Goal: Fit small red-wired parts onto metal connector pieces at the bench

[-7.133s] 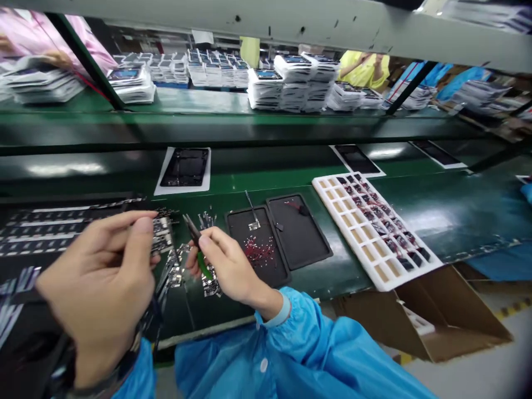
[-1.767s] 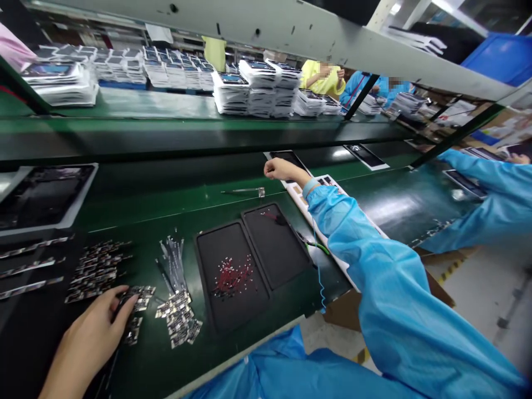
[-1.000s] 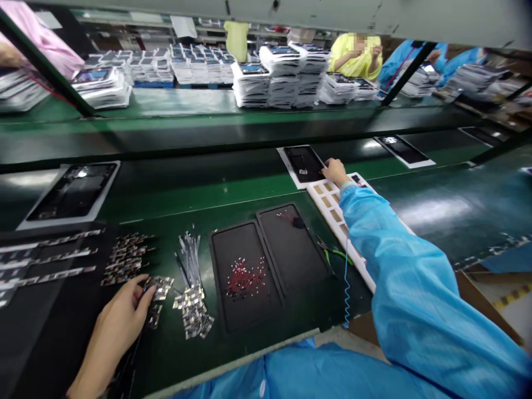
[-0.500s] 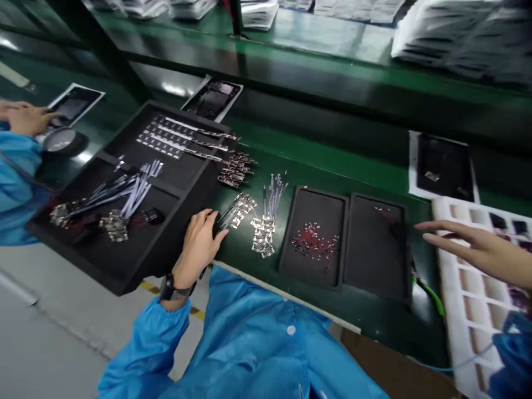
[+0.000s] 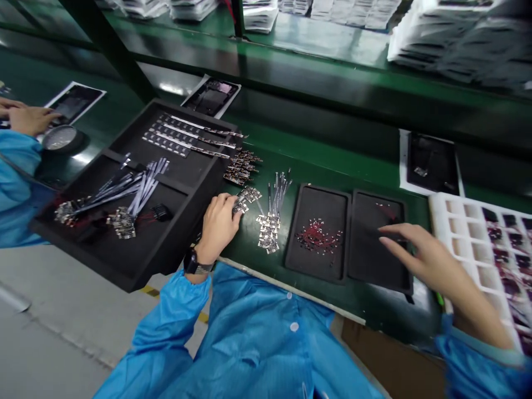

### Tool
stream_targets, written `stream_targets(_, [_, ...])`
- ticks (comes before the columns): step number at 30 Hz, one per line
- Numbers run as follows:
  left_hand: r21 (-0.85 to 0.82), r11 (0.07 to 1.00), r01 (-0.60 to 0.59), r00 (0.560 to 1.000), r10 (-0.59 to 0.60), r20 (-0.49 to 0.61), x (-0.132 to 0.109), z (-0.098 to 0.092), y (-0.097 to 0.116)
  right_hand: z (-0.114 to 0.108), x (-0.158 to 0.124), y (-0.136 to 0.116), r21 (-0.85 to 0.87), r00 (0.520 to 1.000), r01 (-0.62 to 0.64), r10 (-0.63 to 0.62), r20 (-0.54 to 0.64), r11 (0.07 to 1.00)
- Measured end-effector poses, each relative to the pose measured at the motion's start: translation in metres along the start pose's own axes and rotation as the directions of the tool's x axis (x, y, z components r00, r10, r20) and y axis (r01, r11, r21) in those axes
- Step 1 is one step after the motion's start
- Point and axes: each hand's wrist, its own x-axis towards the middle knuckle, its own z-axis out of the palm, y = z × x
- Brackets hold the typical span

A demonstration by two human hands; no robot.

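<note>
My left hand (image 5: 219, 226) is at the left pile of small circuit boards (image 5: 250, 194), with thumb and fingers curled round the near edge of one board; the fingertips are partly hidden. To its right lies a second bunch of circuit boards (image 5: 269, 233) with pale flat cables pointing away from me. My right hand (image 5: 419, 255) hovers over the right black tray (image 5: 369, 249), thumb and index finger apart and nothing between them. A few red wires (image 5: 386, 210) lie in that tray. The left black tray (image 5: 297, 260) holds a heap of short red and black wires (image 5: 319, 237).
A large black foam tray (image 5: 174, 221) with cabled boards and strips overhangs the bench at left. A white compartment tray (image 5: 465, 221) stands at right, a green handle (image 5: 440, 299) beside it. Another person's hands (image 5: 29, 117) are far left. Stacks (image 5: 440, 39) fill the shelf.
My left hand has moved right and away from me, from the bench edge onto the boards. My right hand has swung left from the white tray to above the right black tray.
</note>
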Motion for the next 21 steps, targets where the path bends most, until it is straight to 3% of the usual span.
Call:
stream_targets(3, [0.051,0.998,0.027,0.998,-0.029,0.048,0.001,0.001,0.006,0.022,-0.012,-0.035,0.048,0.996,0.084,-0.085,0.006,0.995])
stream_targets(6, [0.129,0.983,0.134,0.987,-0.143,0.066,-0.001,0.003,0.006,0.028,-0.015,-0.063,0.091,0.993,0.1,-0.105,0.049,0.991])
stream_targets(11, [0.082,0.971,0.224,0.972,-0.229,0.048,-0.007,0.009,0.005,0.036,0.008,-0.108,0.118,0.975,0.207,-0.214,0.055,0.971])
stream_targets(13, [0.055,0.967,0.249,0.967,-0.251,0.037,-0.006,0.013,0.005,0.055,0.024,-0.132,0.119,0.94,0.317,-0.328,0.088,0.941])
stream_targets(17, [0.083,0.948,0.308,0.951,-0.308,-0.007,0.002,0.021,0.008,0.112,0.064,-0.176,0.019,0.819,0.556,-0.552,0.155,0.831])
stream_targets(19, [0.109,0.942,0.316,0.949,-0.313,-0.044,0.006,0.024,0.008,0.137,0.082,-0.189,-0.057,0.792,0.6,-0.583,0.184,0.798])
stream_targets(21, [0.119,0.949,0.292,0.956,-0.285,-0.071,0.007,0.024,0.007,0.155,0.095,-0.195,-0.136,0.799,0.597,-0.572,0.184,0.791])
